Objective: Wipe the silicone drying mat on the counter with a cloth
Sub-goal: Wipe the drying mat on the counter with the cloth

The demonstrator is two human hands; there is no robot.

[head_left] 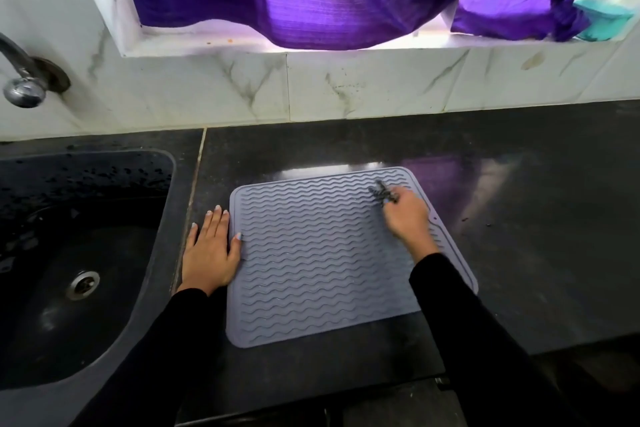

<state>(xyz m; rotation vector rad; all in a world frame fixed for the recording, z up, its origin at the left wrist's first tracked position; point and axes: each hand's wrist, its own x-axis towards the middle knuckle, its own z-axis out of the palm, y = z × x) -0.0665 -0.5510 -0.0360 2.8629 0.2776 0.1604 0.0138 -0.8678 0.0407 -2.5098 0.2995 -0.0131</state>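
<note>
The grey silicone mat (322,253) lies flat on the dark counter (519,218), just beside the sink (79,253); your left hand (212,250) rests with straight, spread fingers on the counter at the left edge of the mat, and the thumb touches the rim. Your right hand (405,215) is over the far right corner; its fingers are curled and pinch a small dark cloth (382,193), bunched into a little tuft, so that only a small part of it meets the ribs.

I judge that the wiping is in hand and most of the mat remains; to do it well, open the cloth wider under the fingers, so that more of it lies flat; move along the wavy ribs and not across them, because the dirt sits in the grooves; go row after row from the far edge toward you. Keep the left hand pressing the edge, maybe a little more onto the mat; silicone is soft and may creep or fold if you push hard.
</note>
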